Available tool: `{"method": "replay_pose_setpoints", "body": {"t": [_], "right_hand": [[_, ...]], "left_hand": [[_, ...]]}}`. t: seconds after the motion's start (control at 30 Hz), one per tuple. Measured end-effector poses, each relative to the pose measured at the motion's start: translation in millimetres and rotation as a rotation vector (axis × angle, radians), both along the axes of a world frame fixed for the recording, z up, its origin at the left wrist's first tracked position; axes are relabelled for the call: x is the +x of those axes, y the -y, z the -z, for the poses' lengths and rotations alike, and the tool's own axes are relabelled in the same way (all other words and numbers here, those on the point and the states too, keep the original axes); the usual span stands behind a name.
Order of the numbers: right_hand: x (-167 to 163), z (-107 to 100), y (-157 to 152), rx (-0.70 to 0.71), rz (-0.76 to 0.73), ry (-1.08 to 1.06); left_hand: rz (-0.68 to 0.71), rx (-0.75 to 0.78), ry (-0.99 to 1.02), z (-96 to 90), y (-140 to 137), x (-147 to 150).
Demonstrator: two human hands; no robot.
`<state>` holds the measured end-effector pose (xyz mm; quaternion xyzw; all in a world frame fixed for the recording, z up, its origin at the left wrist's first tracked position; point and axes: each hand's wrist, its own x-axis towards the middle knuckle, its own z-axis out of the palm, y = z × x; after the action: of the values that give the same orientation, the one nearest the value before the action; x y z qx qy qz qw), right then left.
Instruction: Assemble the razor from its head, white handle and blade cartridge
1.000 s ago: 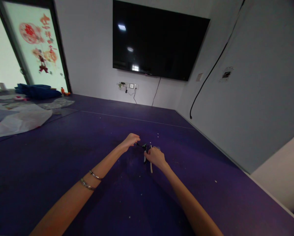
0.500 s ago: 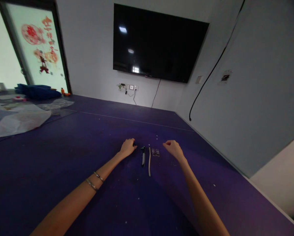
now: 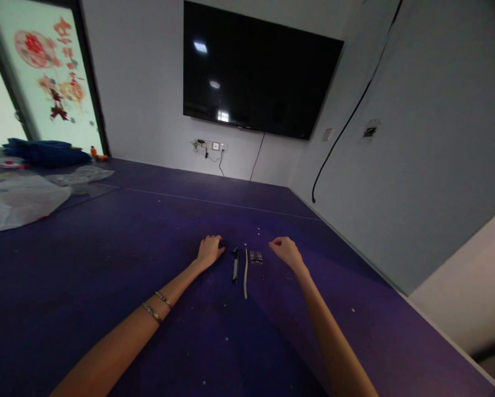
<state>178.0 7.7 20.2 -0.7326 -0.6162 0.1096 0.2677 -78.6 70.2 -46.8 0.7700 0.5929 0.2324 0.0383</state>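
Observation:
My left hand (image 3: 209, 251) rests on the purple surface with its fingers curled round a small dark object (image 3: 220, 244), mostly hidden by the fingers. Just right of it lies a black and grey razor (image 3: 235, 269), head pointing away from me. Beside the razor is a thin, pale, slightly bent strip (image 3: 245, 278), perhaps a tube or cord; its kind is unclear. A small clear case (image 3: 256, 257) with dark contents lies to the right of the strip's far end. My right hand (image 3: 286, 251) is closed, fingertips pressed together, right of the case; anything inside is not visible.
The wide purple surface (image 3: 148, 331) bears small white specks. Clear plastic sheeting (image 3: 28, 201) and a dark blue cloth bundle (image 3: 47, 153) lie far left. A black cable (image 3: 342, 132) hangs at the right wall. A television (image 3: 259, 69) is mounted above sockets (image 3: 215, 146).
The view has turned slightly to the right, so everything sits a little further left. Both hands keep nearly the same place beside the razor, strip and case.

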Motion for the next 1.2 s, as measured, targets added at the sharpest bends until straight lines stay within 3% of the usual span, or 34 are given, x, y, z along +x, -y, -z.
{"method": "replay_pose_setpoints", "body": {"t": [0.13, 0.27, 0.43, 0.57, 0.97, 1.2], "right_hand": [[-2.6, 2.7, -3.5, 0.064, -0.076, -0.061], [-18.4, 0.7, -5.8, 0.167, -0.182, -0.248], [-43.4, -5.5, 2.1, 0.038, -0.268, -0.784], [-53.9, -7.5, 10.9, -0.036, -0.338, -1.01], [-47.7, -8.9, 7.9, 0.013, -0.304, -0.95], [-37.2, -14.1, 9.6, -0.016, -0.343, -0.862]], "left_hand": [[0.021, 0.064, 0.068, -9.5, 3.7, 2.0], [0.14, 0.251, 0.213, -31.7, 16.3, 14.8], [0.346, 0.47, 0.231, -56.9, 44.3, 34.9], [0.46, 0.516, 0.186, -64.1, 60.2, 41.1], [0.49, 0.523, 0.256, -55.0, 54.2, 41.6], [0.568, 0.472, 0.296, -59.4, 55.9, 40.4]]}}
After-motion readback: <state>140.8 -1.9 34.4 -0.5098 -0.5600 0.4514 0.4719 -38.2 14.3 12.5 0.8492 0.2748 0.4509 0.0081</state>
